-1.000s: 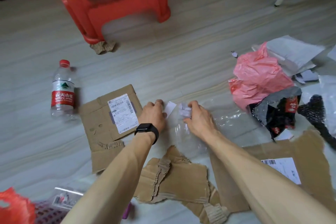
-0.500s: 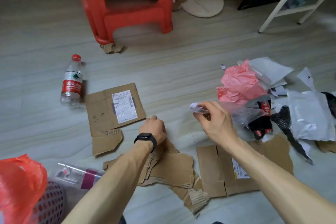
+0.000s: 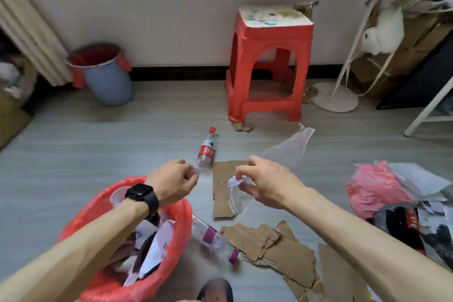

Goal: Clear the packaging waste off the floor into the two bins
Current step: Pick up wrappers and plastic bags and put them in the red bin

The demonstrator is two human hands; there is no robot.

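Clearing so far: the near bin (image 3: 187, 218), under the left grip (image 3: 171, 181), already holds paper scraps.
Left to clear: cardboard (image 3: 221, 193) and a bottle (image 3: 207, 151) between the grips, a pink bag pile (image 3: 375, 186) right of the right grip (image 3: 264, 184).
Right grip: pinches the clear film (image 3: 291, 149), which trails above and below it.
Left grip: curled; whether it holds anything, I cannot tell.

Two bins: one red-lined bin (image 3: 182, 206) and one blue bin (image 3: 110, 86). Two plastic bottles: a red-labelled bottle (image 3: 206, 148) and a purple-labelled bottle (image 3: 213, 239). Three large cardboard pieces: a flat cardboard (image 3: 223, 193), a torn cardboard (image 3: 274, 245) and an edge cardboard (image 3: 340, 274). One clear plastic bag (image 3: 289, 149). One pink bag (image 3: 372, 189). One red stool (image 3: 269, 56). Two hands: left hand (image 3: 171, 181) and right hand (image 3: 264, 181). One black watch (image 3: 142, 195).
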